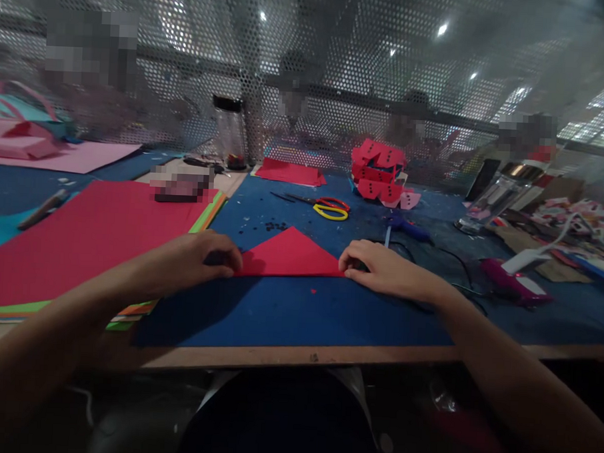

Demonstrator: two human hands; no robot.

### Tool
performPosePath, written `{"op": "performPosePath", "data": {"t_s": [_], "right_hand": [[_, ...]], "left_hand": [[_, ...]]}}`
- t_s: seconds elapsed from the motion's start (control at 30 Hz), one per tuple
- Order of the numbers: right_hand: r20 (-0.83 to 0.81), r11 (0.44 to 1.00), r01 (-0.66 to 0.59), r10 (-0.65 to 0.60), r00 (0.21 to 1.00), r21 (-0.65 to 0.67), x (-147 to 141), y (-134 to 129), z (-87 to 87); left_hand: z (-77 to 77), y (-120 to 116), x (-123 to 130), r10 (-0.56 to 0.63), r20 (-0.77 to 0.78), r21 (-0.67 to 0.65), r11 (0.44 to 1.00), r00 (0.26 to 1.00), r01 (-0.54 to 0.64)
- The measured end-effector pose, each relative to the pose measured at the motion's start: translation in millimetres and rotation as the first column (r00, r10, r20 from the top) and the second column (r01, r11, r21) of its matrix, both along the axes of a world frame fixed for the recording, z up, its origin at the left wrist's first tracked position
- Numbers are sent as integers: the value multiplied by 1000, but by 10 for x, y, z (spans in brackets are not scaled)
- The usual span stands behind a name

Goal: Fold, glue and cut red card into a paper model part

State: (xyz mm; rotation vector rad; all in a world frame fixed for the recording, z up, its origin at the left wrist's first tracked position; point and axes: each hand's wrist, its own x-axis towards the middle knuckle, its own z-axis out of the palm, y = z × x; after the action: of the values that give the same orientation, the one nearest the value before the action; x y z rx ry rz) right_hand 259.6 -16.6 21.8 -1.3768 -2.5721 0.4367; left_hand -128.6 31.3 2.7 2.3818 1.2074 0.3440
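A red paper triangle point(291, 256) lies on the blue mat point(278, 319), its long edge toward me and its point facing away. My left hand point(208, 257) pinches the triangle's left corner between thumb and fingers. At the right corner, my right hand point(373, 266) is closed on the paper in the same way. Just beyond the triangle are scissors point(331, 209) with one yellow and one red handle. Small black bits point(276, 226) are scattered near its upper left side.
Large red sheets point(96, 234) with a phone point(181, 188) cover the left side. Behind stand a jar point(230, 133), a red paper stack point(290, 172) and a red paper construction point(379, 173). A blue glue gun point(409, 228), its cord and a glass bottle point(501, 198) lie right.
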Motion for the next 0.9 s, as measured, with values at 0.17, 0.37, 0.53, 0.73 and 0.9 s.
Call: {"op": "performPosePath", "data": {"t_s": [0.17, 0.37, 0.53, 0.73, 0.9], "right_hand": [[-77, 1000, -18, 17, 997, -5, -267, -5, -43], [-67, 999, -45, 47, 997, 31, -534, 44, -57], [-103, 1000, -6, 4, 995, -13, -575, 87, -89], [-119, 999, 20, -23, 993, -24, -581, 90, -109], [-113, 999, 38, -38, 993, -9, -618, 88, -114]], "left_hand": [[6, -65, 48, 19, -23, 1, 1000, 1000, -19], [55, -116, 138, 18, -45, 53, 998, 999, -15], [59, -167, 302, 39, -9, 19, 999, 999, -39], [21, -221, 513, 74, 33, 70, 995, 997, -76], [-2, -226, 556, 106, 35, 95, 990, 994, -108]]}}
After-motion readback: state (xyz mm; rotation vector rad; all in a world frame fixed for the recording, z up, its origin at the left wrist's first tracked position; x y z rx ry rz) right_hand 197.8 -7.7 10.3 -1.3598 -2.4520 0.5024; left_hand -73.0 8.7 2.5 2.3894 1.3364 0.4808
